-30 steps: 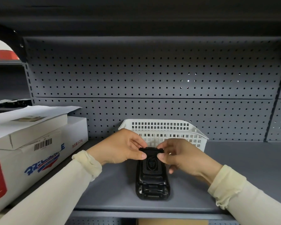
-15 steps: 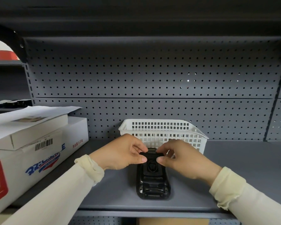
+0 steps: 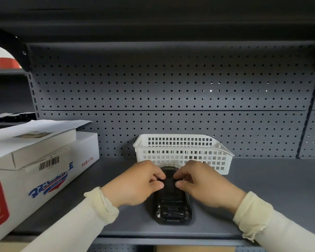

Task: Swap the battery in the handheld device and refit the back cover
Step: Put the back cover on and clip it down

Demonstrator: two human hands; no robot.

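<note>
You wear a long-sleeved top in pale cream, of soft, thin fabric. The left sleeve (image 3: pixel 67 222) and the right sleeve (image 3: pixel 280 226) each reach the wrist and end in a loose, gathered cuff that bunches and wrinkles, its edge slightly frilled. Your left hand (image 3: pixel 135 186) and right hand (image 3: pixel 204 186) are bare, without gloves, rings or a watch.

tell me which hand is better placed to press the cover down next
Neither clearly: left hand and right hand pinch the back cover symmetrically on the handheld device. Using both together looks best.
</note>
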